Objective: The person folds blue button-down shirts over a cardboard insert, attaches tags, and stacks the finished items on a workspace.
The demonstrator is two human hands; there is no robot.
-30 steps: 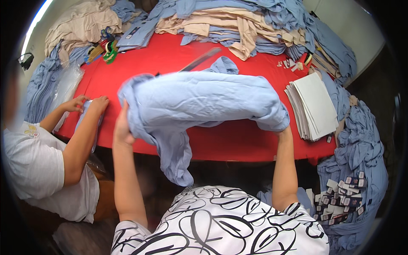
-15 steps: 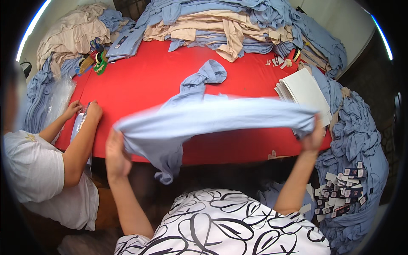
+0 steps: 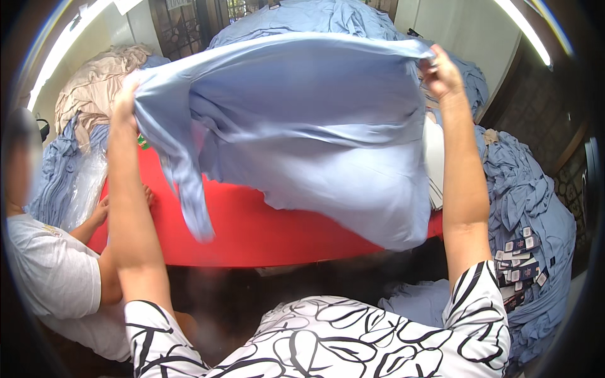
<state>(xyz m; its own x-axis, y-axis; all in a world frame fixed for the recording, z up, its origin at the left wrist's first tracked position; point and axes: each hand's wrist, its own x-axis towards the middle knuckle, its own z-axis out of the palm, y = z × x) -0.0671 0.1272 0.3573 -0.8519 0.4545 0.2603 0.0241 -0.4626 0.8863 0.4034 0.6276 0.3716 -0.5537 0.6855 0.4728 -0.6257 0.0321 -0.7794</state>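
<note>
Between my raised hands a light blue long-sleeved shirt [image 3: 309,120] is stretched out in the air. Its upper edge runs from one hand to the other, and the body billows down over the table. My left hand [image 3: 126,104] is closed on the upper left part of the cloth, slightly blurred; a sleeve dangles close by. At the other upper corner, my right hand [image 3: 444,74] pinches the cloth in its fingers. The lower hem hangs above the red table [image 3: 252,239], partly hiding it.
A person in a white T-shirt [image 3: 53,271] works at my left, one hand near the table edge. Heaps of blue garments [image 3: 309,19] and beige garments [image 3: 94,79] stand behind. White sheets [image 3: 435,157] lie at right, near a blue garment pile [image 3: 523,183] with several tags [image 3: 520,258].
Both my hands have risen and moved away from me, lifting the shirt off the table. The cloth, narrow and bunched before, is now spread wide.
</note>
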